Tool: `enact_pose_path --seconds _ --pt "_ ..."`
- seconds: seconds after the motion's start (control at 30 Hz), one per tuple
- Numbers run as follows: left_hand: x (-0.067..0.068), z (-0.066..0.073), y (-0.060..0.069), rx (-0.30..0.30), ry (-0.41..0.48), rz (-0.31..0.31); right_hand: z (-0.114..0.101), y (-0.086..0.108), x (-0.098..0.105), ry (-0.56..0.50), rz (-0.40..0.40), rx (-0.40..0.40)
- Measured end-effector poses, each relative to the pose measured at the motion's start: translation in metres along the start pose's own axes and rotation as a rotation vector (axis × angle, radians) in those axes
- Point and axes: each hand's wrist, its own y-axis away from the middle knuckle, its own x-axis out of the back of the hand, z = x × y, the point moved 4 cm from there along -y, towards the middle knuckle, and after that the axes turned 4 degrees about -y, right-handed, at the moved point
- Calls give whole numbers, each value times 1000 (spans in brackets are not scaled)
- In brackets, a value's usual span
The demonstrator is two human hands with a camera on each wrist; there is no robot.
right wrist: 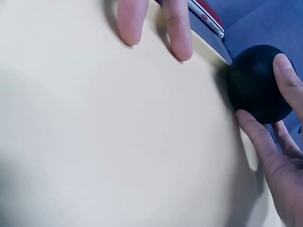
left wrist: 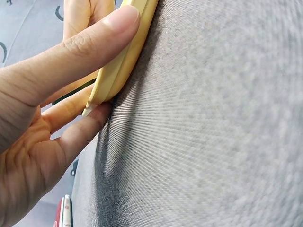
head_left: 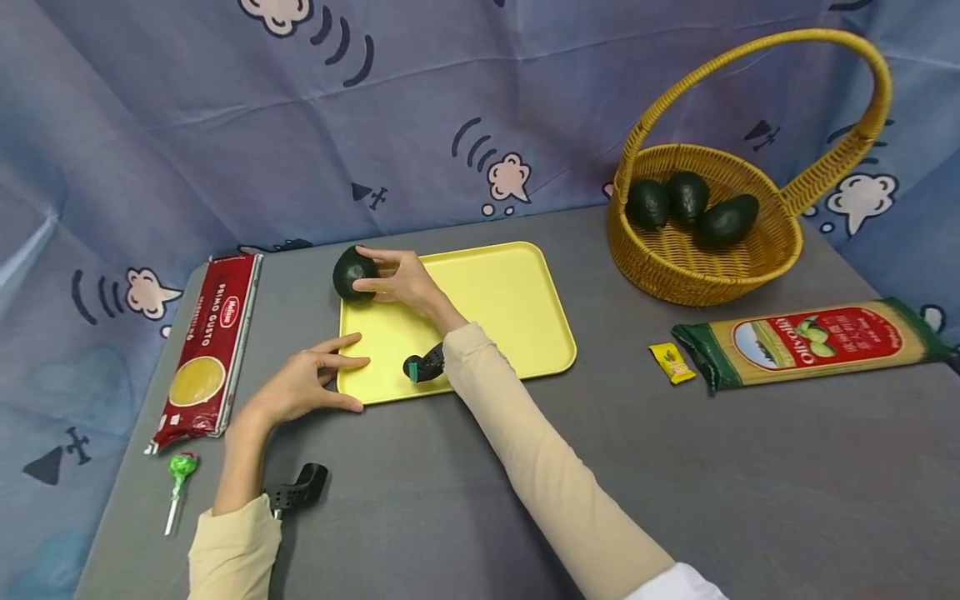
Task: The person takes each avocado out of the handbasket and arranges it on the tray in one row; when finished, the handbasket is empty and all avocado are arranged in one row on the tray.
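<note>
My right hand (head_left: 408, 282) grips a dark green avocado (head_left: 354, 273) between thumb and fingers at the far left corner of a yellow tray (head_left: 502, 308). In the right wrist view the avocado (right wrist: 260, 85) is at the tray's rim; whether it touches the tray cannot be told. My left hand (head_left: 309, 382) holds the tray's near left corner. Two of its fingertips reach over the left rim, while in the left wrist view the thumb lies on the near edge and another finger touches the underside of the corner.
At the back right stands a wicker basket (head_left: 693, 287) with three avocados (head_left: 727, 221) inside. A green-ended pasta pack (head_left: 817, 343) and a yellow candy (head_left: 672, 363) lie before it. On the left are a red spaghetti pack (head_left: 208, 350) and a green lollipop (head_left: 180, 471).
</note>
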Motion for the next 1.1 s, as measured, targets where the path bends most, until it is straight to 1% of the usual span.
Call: enact_pose_path --seconds 0.13,0.3,0.43,0.67,0.87,1.1 --pt "-2 -1 -1 9 3 -3 0 -1 1 18 14 23" --pt "-1 0 -3 12 3 -2 0 -1 4 9 29 12" --pt "1 1 -3 -2 1 3 -2 -2 7 4 42 8" --pt "3 1 -3 8 -1 2 -5 -1 11 4 27 30" --pt "2 1 -1 8 13 -4 -2 1 12 9 18 23" --pt "1 -1 -1 19 19 -8 -2 3 17 -8 15 13"
